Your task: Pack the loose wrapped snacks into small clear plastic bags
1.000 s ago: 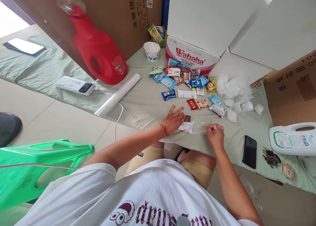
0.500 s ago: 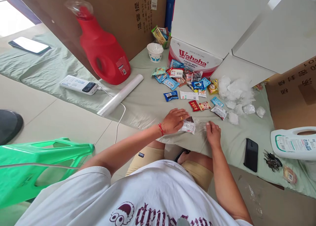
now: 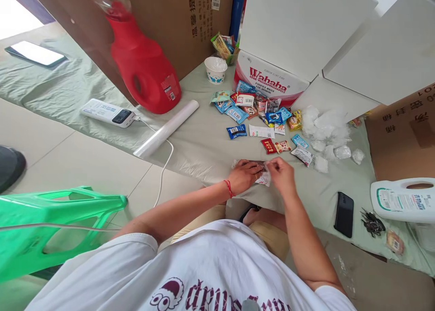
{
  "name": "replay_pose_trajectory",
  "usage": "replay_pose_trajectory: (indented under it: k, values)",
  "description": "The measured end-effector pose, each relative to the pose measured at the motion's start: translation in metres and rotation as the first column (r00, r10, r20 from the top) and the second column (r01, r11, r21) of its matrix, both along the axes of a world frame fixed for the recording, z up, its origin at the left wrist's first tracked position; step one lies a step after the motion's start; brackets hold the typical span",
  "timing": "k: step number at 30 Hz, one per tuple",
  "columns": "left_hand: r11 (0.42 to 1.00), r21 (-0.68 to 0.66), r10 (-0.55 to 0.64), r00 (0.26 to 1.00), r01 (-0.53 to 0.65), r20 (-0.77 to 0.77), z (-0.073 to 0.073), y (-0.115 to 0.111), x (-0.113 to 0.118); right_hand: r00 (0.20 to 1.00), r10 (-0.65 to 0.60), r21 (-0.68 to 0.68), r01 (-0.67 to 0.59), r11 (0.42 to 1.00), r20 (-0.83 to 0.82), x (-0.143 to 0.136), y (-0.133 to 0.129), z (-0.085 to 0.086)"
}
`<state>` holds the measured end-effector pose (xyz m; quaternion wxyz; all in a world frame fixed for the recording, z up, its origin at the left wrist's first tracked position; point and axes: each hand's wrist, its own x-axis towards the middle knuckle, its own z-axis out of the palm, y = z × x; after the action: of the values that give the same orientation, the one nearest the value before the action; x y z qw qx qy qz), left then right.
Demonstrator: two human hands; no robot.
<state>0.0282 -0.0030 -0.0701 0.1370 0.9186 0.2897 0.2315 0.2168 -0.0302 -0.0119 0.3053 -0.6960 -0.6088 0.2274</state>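
Observation:
At the near edge of the cloth, my left hand [image 3: 247,177] is closed over a snack packet [image 3: 263,179], its fingers pressed across the top. White and dark brown parts of the packet show; the rest is under my hand. Clear plastic film [image 3: 267,165] lies around the packet. My right hand [image 3: 282,174] pinches this film at the packet's right side. Just beyond my hands lie a red packet [image 3: 268,146] and a cream-and-red packet [image 3: 282,146]. Farther back is a pile of small snack packets [image 3: 245,99].
Crumpled clear-wrapped bundles [image 3: 324,127] lie right of the pile. A roll of clear film [image 3: 166,129], power bank [image 3: 108,112] and red jug [image 3: 146,71] are on the left. A black phone [image 3: 344,214], keys [image 3: 373,222] and a white bottle [image 3: 404,200] lie right. Boxes [image 3: 272,78] stand behind.
My right hand has moved left, bringing the clear film over to the packet beside my left hand. My left hand has shifted slightly nearer to me, its fingers now more bent over the packet.

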Motion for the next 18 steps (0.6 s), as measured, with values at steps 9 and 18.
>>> replay_pose_trajectory:
  k: [9, 18]
  values:
    - [0.966, -0.166, 0.238, 0.932, -0.199, 0.273, -0.013, -0.024, -0.038, 0.954, 0.285, 0.114, -0.295, 0.949, 0.096, -0.068, -0.006, -0.023]
    - [0.683, -0.338, 0.717, 0.681, -0.647, 0.146, -0.004, -0.05, -0.063, 0.926, 0.312, 0.055, -0.33, 0.942, 0.211, -0.065, -0.008, -0.033]
